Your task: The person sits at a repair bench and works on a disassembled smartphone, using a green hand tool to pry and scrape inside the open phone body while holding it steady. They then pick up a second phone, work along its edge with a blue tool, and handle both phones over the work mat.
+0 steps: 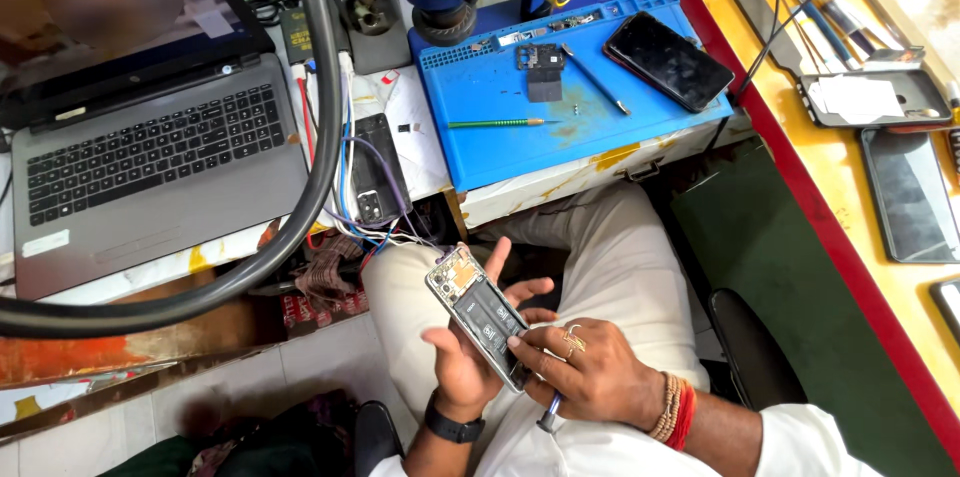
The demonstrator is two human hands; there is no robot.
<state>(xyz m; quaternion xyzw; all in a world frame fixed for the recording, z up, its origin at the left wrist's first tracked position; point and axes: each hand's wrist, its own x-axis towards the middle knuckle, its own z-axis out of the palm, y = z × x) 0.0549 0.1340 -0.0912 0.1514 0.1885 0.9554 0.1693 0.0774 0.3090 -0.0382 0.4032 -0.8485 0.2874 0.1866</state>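
An opened smartphone (pixel 478 309) with its back cover off shows a black battery and a circuit board. My left hand (pixel 468 362) cradles it from below, over my lap. My right hand (pixel 585 369), with a ring and red and orange wrist threads, presses its fingers on the phone's lower end. It also grips a small tool (pixel 549 413) whose metal handle sticks out under the palm. A black watch sits on my left wrist.
A blue repair mat (pixel 500 127) on the bench holds a black phone (pixel 668 60), a green pencil (pixel 495 123), a small module and a microscope base. Further left lie another phone (pixel 378 169), loose wires, a thick black hose (pixel 318 107) and a grey laptop (pixel 150 172). A yellow counter (pixel 850 187) holding more phones runs along the right.
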